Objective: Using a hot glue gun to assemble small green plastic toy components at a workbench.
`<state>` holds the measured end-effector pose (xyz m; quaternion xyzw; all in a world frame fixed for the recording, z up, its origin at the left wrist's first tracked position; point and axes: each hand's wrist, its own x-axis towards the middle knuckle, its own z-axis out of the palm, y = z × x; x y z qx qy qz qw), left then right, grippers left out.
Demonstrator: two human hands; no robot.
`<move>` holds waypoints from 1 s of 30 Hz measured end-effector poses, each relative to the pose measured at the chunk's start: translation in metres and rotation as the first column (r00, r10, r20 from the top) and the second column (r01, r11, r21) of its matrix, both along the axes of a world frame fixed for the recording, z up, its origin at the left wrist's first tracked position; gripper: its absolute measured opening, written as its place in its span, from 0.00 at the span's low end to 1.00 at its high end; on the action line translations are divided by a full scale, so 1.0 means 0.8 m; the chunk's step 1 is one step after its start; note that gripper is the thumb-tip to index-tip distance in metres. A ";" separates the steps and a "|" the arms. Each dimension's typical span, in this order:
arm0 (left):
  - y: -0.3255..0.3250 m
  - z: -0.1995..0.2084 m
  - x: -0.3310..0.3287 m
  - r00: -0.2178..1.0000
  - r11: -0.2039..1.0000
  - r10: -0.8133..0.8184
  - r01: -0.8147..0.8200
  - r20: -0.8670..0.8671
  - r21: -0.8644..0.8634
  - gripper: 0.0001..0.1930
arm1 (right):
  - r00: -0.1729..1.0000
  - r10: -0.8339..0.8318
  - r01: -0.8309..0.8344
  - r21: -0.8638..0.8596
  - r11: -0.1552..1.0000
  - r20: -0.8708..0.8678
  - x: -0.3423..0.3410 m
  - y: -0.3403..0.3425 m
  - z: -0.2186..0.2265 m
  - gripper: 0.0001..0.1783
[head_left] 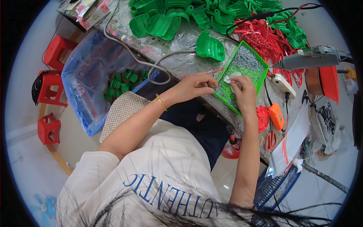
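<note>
A bright green shallow tray [261, 77] holds many small grey screw-like bits, heaped toward its far end and thinner near me. Inside it, my right hand [245, 92] reaches down with the fingers closed around a small white crumpled piece [231, 77], perhaps tissue or thin plastic. My left hand [197, 86] hovers by the tray's left edge. Its fingers are bent, the thumb stands apart from them, and nothing shows between. A curved green plastic part [210, 46] lies on the table just beyond the tray.
Green parts [162, 26] and red cords [261, 36] pile up at the back. A grey power screwdriver [308, 58] hangs at right, above a white power strip [284, 86]. Red-handled scissors [270, 141] lie nearer. At left, a blue lined bin [89, 75] holds green-and-red pieces.
</note>
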<state>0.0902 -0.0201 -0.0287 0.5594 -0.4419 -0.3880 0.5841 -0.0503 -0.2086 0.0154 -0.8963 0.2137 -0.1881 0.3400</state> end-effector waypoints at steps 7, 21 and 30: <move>-0.003 -0.003 -0.002 1.000 0.998 -0.014 0.015 0.011 -0.056 0.10 | 0.996 -0.051 0.042 0.115 0.993 0.074 0.008 -0.016 0.001 0.06; -0.003 -0.005 -0.006 0.998 0.988 0.067 -0.064 0.016 -0.138 0.09 | 0.987 0.012 -0.016 -0.020 1.000 -0.162 -0.015 0.017 0.007 0.08; 0.001 0.000 -0.001 1.000 0.999 -0.007 0.007 -0.010 -0.044 0.10 | 0.986 0.044 -0.048 -0.019 0.999 -0.160 -0.030 0.016 0.016 0.07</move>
